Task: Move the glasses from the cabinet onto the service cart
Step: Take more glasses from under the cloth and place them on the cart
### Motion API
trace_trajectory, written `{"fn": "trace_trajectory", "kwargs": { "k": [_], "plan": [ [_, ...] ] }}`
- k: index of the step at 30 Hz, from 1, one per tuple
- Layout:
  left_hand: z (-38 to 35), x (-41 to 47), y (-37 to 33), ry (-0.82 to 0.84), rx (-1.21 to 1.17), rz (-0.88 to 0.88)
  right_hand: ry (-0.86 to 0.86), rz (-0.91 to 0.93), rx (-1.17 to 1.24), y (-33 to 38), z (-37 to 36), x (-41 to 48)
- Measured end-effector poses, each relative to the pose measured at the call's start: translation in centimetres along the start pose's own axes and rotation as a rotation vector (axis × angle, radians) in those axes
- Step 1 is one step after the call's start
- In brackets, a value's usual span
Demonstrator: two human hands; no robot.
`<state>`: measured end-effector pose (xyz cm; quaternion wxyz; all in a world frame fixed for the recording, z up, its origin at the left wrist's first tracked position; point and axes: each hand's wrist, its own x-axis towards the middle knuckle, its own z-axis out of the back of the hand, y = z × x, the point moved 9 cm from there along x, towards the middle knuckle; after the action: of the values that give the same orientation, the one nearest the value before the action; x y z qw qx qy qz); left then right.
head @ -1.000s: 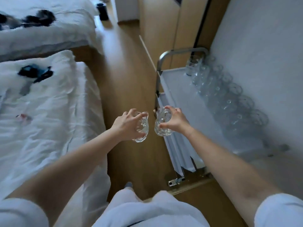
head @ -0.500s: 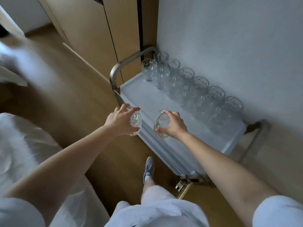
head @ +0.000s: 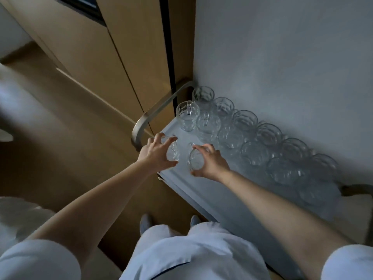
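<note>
My left hand (head: 156, 153) grips a clear faceted glass (head: 174, 152) by its side, over the near left corner of the service cart's white top (head: 218, 190). Just to its right, my right hand (head: 212, 163) holds a second clear glass (head: 195, 161) above the cart top. Both glasses are tilted. Whether either glass touches the cart surface I cannot tell. Several matching glasses (head: 250, 142) stand upright in two rows along the wall side of the cart.
The cart's curved metal handle (head: 153, 116) rises at its far left end, beside wooden cabinet doors (head: 125, 57). A white wall (head: 282, 57) borders the cart on the right. Wooden floor (head: 60, 138) lies to the left, and white bedding (head: 16, 217) shows at the lower left.
I have turned toward the cart and stepped closer. Both hands carried their glasses forward from beside the cart's edge to over its top.
</note>
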<state>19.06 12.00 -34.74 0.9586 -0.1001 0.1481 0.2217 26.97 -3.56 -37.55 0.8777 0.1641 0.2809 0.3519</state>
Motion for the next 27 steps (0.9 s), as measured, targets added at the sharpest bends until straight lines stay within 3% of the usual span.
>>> {"fn": "trace_trajectory", "kwargs": {
  "k": [11,18,27],
  "plan": [
    [-0.6,8.1,0.4,0.044,-0.043,-0.190,-0.174,-0.324,0.098,1.2,-1.3,4.5],
    [-1.2,10.7,2.6,0.093,-0.194,-0.020,-0.252,-0.506,0.117,2.2,-1.3,6.5],
    [-1.9,12.2,2.1,0.250,-0.288,-0.065,-0.293,-0.585,0.163,2.5,-1.6,6.7]
  ]
}}
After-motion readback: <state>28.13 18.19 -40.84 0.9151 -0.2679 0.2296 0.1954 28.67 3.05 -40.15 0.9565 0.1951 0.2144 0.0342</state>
